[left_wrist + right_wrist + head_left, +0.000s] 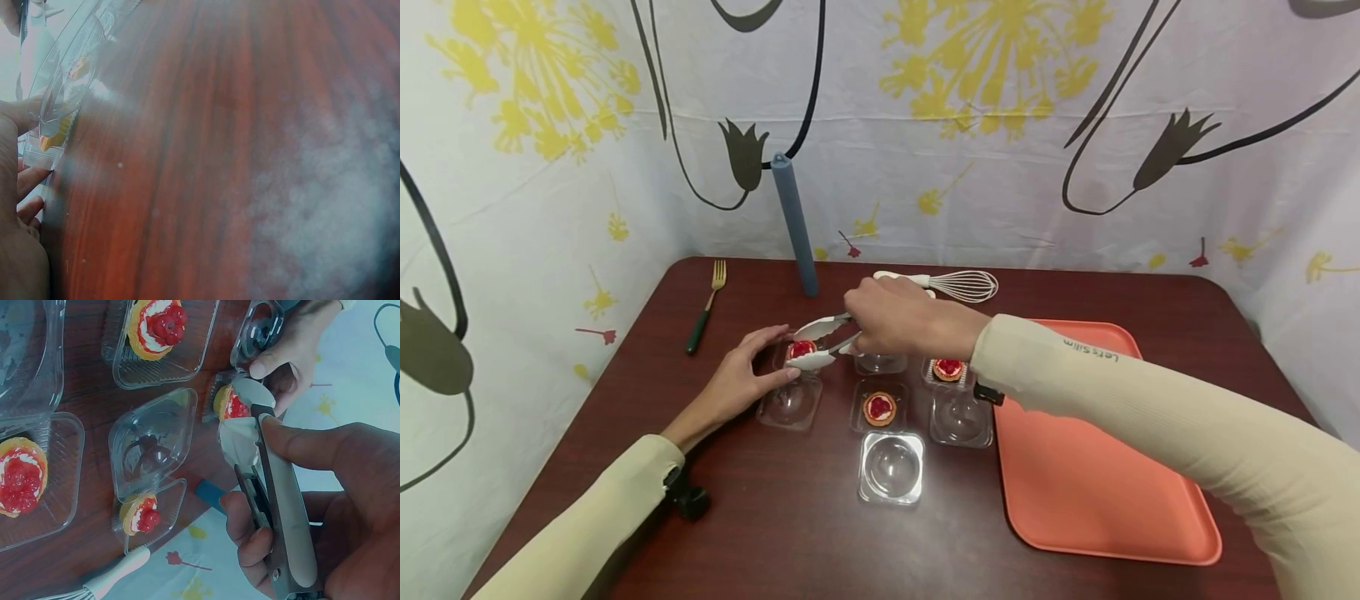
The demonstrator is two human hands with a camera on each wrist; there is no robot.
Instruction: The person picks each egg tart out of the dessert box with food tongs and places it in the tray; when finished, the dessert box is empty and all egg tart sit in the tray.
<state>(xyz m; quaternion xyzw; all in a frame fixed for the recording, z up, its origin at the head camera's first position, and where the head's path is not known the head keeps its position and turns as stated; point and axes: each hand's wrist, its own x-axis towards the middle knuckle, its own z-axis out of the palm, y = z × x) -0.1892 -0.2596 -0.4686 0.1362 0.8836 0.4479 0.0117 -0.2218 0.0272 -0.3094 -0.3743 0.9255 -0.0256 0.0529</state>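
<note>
My right hand [891, 315] grips a pair of tongs [287, 500] with white tips and grey handles. The tongs' tips stand on either side of a small tart [802, 348] topped with red fruit and white cream. That tart sits in the base of a clear plastic container [790, 406] at the left, whose domed lid lies folded back toward me. My left hand [737, 383] holds this container between thumb and fingers, the thumb by the hinge. In the left wrist view the container [62, 81] shows only at the edge, partly behind the thumb.
Other hinged containers stand to the right, holding a front tart [880, 408], a right tart [948, 369] and a tart [140, 515] under my right arm. Around them lie an orange tray [1097, 483], a whisk [966, 286], a fork [703, 308] and a blue stick-like object [795, 225].
</note>
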